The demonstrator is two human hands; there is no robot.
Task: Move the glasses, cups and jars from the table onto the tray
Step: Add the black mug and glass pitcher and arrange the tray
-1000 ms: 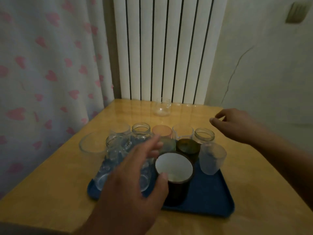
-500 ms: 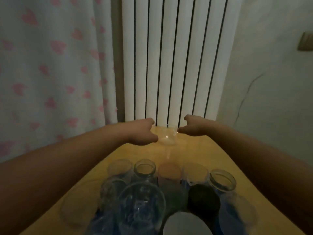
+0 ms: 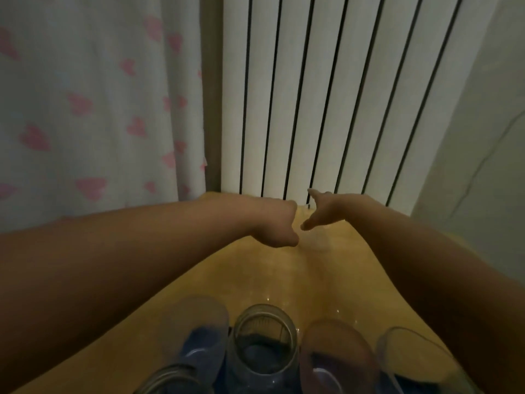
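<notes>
A small clear glass [image 3: 316,239] stands at the far end of the wooden table [image 3: 272,274], close to the radiator, faint and blurred. My left hand [image 3: 279,226] is curled against its left side. My right hand [image 3: 324,209] meets it from the right, thumb and forefinger spread around its rim. Along the bottom edge, on the blue tray [image 3: 230,334], are a clear tumbler [image 3: 199,334], a glass jar [image 3: 264,339], a frosted cup [image 3: 338,362] and another clear glass [image 3: 414,362]. The tray shows mostly through the glassware.
A white ribbed radiator [image 3: 326,95] rises right behind the table's far edge. A curtain with pink hearts [image 3: 93,103] hangs at the left, and a plain wall [image 3: 488,143] closes the right side. Both forearms stretch over the tray's glassware.
Both hands left the tray area and reached to the far glass by the radiator. The view has leaned forward, so the tray's glassware has slid to the bottom edge.
</notes>
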